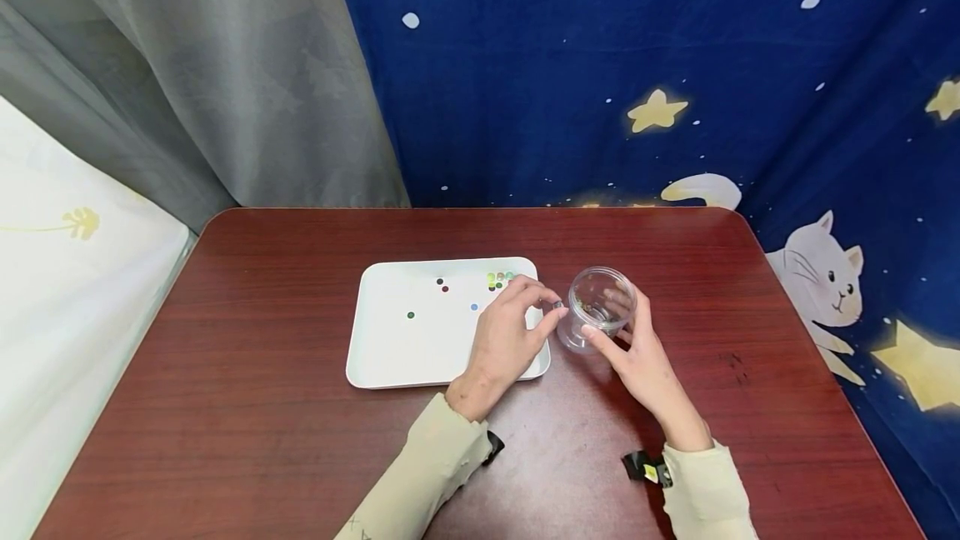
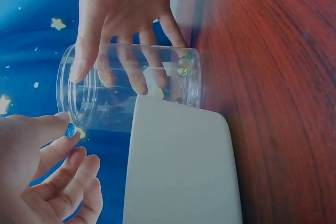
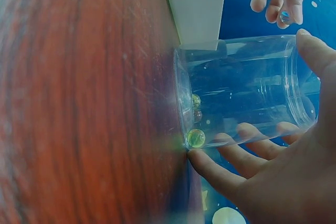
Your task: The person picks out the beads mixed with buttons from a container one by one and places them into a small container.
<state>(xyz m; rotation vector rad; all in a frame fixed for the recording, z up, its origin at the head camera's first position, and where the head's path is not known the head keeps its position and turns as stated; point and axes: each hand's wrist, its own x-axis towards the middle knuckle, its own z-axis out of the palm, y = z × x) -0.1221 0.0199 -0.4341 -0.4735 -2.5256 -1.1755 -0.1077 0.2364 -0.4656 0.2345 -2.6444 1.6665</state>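
Note:
My left hand [image 1: 504,338] pinches a blue glass marble [image 2: 70,129] between thumb and forefinger, just outside the rim of a clear jar [image 1: 576,333]. The jar stands upright on the table, its open mouth at the top. Around its far side and rim my right hand [image 1: 651,369] holds it with spread, bent fingers and the thumb near the rim. Several marbles [image 3: 196,138] lie on the jar's bottom, green-yellow and darker ones. To the left, a white tray [image 1: 390,357] carries loose marbles, with a light blue marble [image 1: 474,307] beside the left hand.
The tray touches or nearly touches the jar's left side. More marbles sit in its upper right corner, with a dark green marble [image 1: 411,315] farther left. Everything rests on a reddish-brown wooden table [image 1: 262,340]; a blue curtain [image 1: 525,107] hangs behind it.

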